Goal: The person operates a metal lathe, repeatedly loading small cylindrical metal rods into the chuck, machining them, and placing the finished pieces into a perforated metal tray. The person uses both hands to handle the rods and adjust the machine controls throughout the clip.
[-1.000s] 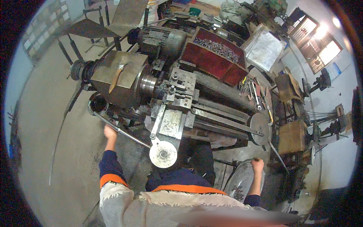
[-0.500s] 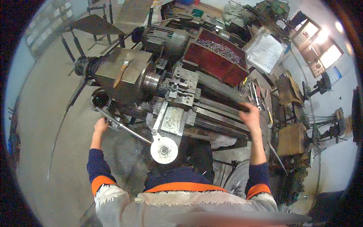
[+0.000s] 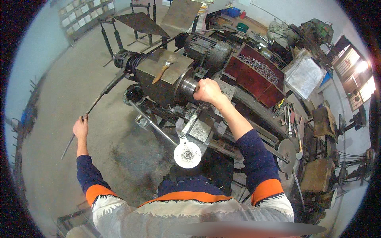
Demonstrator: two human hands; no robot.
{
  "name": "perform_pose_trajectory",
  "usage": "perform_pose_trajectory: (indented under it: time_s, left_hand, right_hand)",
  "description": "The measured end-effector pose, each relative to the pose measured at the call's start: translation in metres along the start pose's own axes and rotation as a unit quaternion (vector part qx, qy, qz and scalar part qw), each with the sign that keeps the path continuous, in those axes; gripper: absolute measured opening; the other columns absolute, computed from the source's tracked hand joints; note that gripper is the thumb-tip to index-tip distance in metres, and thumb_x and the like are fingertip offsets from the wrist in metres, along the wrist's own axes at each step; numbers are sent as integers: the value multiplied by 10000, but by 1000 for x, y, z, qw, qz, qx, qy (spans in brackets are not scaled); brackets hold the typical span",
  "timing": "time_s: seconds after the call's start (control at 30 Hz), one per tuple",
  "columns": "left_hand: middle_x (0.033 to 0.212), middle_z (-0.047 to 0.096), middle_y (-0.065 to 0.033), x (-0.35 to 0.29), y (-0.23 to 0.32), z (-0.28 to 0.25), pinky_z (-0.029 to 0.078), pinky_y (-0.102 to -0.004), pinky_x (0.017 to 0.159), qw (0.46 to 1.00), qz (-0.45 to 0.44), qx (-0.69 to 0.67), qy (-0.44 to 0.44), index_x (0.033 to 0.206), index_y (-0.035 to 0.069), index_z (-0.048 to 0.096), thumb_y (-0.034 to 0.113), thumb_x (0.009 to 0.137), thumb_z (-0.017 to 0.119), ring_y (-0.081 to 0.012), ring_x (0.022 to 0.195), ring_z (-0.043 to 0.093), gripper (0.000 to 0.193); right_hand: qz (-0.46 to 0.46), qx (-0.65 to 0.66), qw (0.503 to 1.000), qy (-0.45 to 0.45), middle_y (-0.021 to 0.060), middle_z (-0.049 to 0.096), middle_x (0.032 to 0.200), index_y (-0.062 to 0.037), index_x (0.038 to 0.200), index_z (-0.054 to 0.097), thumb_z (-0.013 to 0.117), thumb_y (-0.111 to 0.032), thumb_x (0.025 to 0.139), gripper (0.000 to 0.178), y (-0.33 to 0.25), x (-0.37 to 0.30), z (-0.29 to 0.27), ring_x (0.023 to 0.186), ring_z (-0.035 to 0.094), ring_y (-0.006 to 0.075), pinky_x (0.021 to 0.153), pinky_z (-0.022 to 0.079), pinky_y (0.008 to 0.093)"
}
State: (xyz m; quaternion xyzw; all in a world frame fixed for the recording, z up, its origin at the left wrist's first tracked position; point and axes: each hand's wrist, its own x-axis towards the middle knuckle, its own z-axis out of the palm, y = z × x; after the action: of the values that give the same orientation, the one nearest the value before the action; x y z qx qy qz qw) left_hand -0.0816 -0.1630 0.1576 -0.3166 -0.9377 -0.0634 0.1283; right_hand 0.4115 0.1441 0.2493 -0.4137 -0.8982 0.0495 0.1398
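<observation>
My left hand (image 3: 80,127) is closed around a long thin metal rod (image 3: 100,97), which slants down and left from the lathe's left end. At the front of the lathe's spindle nose (image 3: 185,88), my right hand (image 3: 208,92) is closed with the fingers curled in. Whatever lies inside those fingers is hidden. A brush with a wooden handle (image 3: 159,75) rests on top of the headstock (image 3: 147,66). Below my right arm are the carriage (image 3: 200,130) and a white round handwheel (image 3: 181,153). A long bright lever (image 3: 160,131) reaches from a dark round cup (image 3: 134,94) toward the handwheel.
Behind the lathe bed stands a dark red box (image 3: 246,74) with many small shiny metal pieces (image 3: 260,67). A motor (image 3: 208,48) sits behind the headstock. Wrenches and other hand tools (image 3: 290,121) lie on the right. Metal stands (image 3: 141,23) are at the back left.
My left hand has left the area by the lever and now grips the rod. My right hand has moved left from the lathe bed to the spindle. The view has shifted left.
</observation>
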Motion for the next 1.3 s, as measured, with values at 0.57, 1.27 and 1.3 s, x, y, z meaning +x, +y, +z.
perform_pose_trajectory:
  time_s: [0.57,1.27,1.3]
  left_hand:
    - [754,623,-165,-130,111,-71,470,-447,625,997,-49,-48,-21,774,30,584,498,794,504,-366,725,606,475]
    - [1041,611,-110,-279,388,-161,426,-297,869,434,416,-593,-535,1032,-11,596,22,753,605,-172,980,556,281]
    - [1040,609,-109,-280,388,-164,423,-302,879,444,417,-588,-533,1009,-15,604,11,757,601,-176,989,554,254]
  right_hand:
    - [-52,-139,988,-37,100,630,768,-95,736,674,629,-205,511,255,-1,-8,-14,851,561,288,775,434,390]
    - [-73,420,891,155,203,601,990,23,910,651,575,-443,740,501,12,-287,-36,926,566,368,828,421,416]
    - [-72,420,891,156,204,601,991,25,908,649,578,-439,736,500,13,-288,-34,928,566,370,831,420,417]
